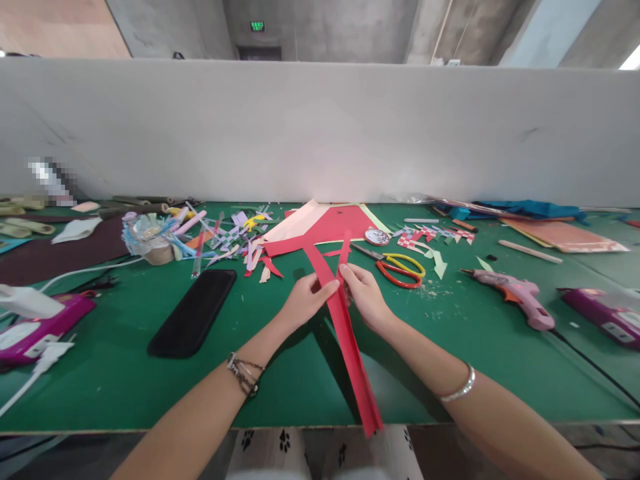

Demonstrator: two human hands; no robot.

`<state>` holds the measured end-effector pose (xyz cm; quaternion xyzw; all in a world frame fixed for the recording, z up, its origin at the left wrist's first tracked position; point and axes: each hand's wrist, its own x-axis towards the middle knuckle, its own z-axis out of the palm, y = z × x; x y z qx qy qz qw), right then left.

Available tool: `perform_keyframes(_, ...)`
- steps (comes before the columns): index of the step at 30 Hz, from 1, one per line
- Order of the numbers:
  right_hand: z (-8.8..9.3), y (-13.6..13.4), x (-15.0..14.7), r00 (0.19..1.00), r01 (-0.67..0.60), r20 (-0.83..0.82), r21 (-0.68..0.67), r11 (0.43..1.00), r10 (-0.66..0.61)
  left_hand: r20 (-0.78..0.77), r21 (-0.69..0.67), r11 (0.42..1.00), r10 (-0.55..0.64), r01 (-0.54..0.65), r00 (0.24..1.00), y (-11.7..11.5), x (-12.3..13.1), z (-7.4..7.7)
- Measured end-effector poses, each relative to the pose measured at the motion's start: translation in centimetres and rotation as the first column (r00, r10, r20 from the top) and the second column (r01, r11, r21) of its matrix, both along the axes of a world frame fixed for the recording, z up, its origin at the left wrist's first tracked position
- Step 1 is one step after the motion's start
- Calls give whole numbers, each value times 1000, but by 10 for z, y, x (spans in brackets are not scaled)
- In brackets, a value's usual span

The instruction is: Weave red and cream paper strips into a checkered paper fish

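A long red paper strip (345, 333) stretches over the green table toward me, folded lengthwise, its near end reaching past the table's front edge. My left hand (311, 297) pinches its left side, thumb on top. Across from it, my right hand (364, 293) grips the right side, where a narrower red end sticks up between the hands. Beyond the hands lies a larger sheet of red paper (335, 223). Scissors with yellow and orange handles (400, 267) rest just past my right hand. A black phone (194, 313) lies left of my left forearm.
A pink glue gun (520, 297) with a black cord lies at right, near a purple power strip (607, 317). Another purple power strip (45, 330) with white plugs is at left. Paper scraps (235, 237) and a tape-and-straw bundle (157, 240) sit before a grey partition (320, 127).
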<state>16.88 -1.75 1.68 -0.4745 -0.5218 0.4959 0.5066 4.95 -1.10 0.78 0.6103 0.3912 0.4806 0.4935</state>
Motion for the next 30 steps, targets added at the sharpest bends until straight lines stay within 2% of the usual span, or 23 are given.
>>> perform_keyframes(2,1,0,0,1000,-2,-12,-5,1000,2,-53,32,999,-29,31,998,-2,1,0)
perform_keyframes(8,2,-2,-2,993,-77,86,-32,997,79,-131,84,995,65,-55,989,-1,0,-1)
perform_keyframes(13,1,-1,-2,992,-78,93,-31,996,81,-46,84,981,180,-175,983,0,0,-2)
perform_keyframes(17,1,-1,-2,995,-61,82,-28,998,64,-8,84,971,224,-222,975,1,-1,-1)
perform_keyframes(19,1,0,-1,997,-41,69,-19,999,42,-11,71,980,186,-185,983,2,-1,0)
perform_keyframes(23,2,0,0,999,0,51,-1,1000,0,-103,43,999,11,-6,995,1,-1,0)
perform_keyframes(26,2,0,0,996,-27,84,-10,1000,28,-161,75,995,75,-64,984,1,-1,-3)
perform_keyframes(30,1,-1,-1,984,-110,141,-12,994,111,-163,89,988,136,-123,977,1,-1,-6)
